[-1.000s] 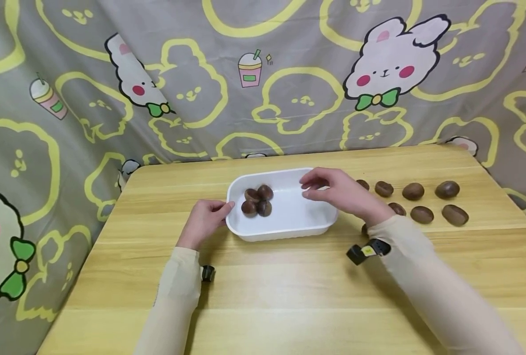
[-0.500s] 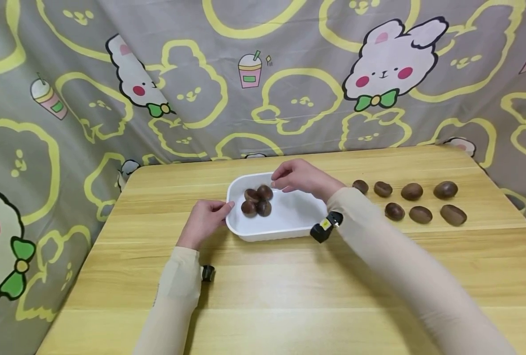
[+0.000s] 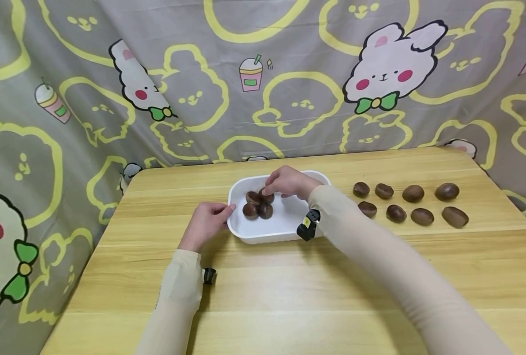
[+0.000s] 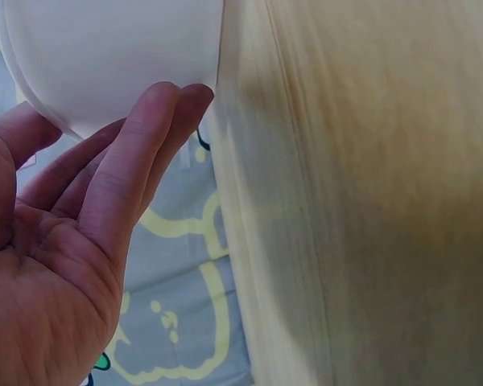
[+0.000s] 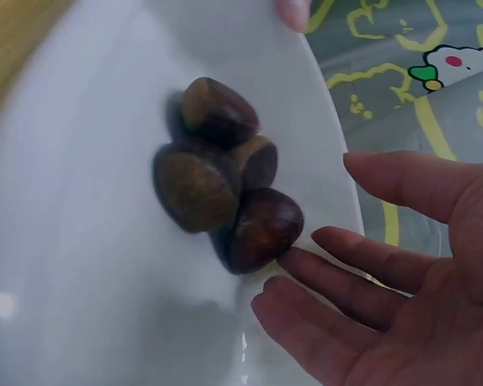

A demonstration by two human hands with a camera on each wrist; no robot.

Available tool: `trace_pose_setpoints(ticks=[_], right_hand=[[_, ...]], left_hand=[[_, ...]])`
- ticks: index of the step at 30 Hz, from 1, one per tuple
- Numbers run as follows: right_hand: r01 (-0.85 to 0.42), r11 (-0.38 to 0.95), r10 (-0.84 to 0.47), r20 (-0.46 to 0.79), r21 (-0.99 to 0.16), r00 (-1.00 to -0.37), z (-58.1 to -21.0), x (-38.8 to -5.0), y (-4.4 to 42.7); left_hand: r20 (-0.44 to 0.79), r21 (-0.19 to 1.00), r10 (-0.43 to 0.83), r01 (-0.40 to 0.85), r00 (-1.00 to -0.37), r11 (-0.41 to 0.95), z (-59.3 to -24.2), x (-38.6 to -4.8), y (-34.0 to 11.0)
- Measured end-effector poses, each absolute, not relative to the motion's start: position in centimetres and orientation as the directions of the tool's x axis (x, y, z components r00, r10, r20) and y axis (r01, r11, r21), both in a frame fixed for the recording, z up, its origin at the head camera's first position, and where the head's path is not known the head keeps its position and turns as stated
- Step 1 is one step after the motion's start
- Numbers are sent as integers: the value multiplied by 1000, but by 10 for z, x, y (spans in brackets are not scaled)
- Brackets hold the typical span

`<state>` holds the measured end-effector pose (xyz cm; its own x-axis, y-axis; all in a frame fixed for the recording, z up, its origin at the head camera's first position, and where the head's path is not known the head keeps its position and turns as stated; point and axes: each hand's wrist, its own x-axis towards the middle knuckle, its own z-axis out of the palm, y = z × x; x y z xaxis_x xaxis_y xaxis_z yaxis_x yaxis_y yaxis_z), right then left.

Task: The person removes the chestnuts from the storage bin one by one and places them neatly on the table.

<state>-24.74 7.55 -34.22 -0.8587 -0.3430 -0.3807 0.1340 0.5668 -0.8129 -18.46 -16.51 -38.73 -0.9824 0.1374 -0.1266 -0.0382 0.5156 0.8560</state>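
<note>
White tray [image 3: 285, 220] stretching left-to-right across bench [image 3: 254, 296]; left hand [image 3: 204, 226] pinching its left end, right hand [image 3: 290, 182] right by chestnuts [image 5: 197, 185], fingers loosely spread.

Soft shadows on table [image 3: 254, 308], glare spot in tray [image 5: 72, 249]

- Rectangular dish [image 3: 282, 219]: plain white.
- Chestnuts in the dish [image 5: 195, 186]: dark reddish brown, some with tan patches.
- Chestnuts on the tabletop [image 3: 413, 193]: dark to mid brown.
- Tabletop [image 3: 267, 296]: yellowish tan, streaked wood grain.
- Sleeves [image 3: 391, 256]: plain cream.
- Right wrist camera [image 3: 306, 231]: black, yellow label.
- Curtain [image 3: 289, 52]: grey, printed with yellow animal outlines, red-cheeked white rabbits [image 3: 389, 61] in green bows [image 3: 364, 105], and pink drink cups [image 3: 250, 75] with green labels.
</note>
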Motion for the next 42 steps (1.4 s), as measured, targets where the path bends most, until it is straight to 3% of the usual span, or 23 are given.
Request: trace_pose_setpoints(ticks=[12,30,42], right_hand=[[173,575,-338,-426,-799,-839,-357,-245,64],[125,666,-263,-388,-735,-883,-376,-246,58],[147,603,-311,-401,-784,-862,-362,-239,65]], left_hand=[[-107,856,137,-22,-985,517,-388,-184,-164],[-121,869,132,-41,-984,494,-388,-183,-164],[-119,861,123,-41,-985,506,-389,-184,-164]])
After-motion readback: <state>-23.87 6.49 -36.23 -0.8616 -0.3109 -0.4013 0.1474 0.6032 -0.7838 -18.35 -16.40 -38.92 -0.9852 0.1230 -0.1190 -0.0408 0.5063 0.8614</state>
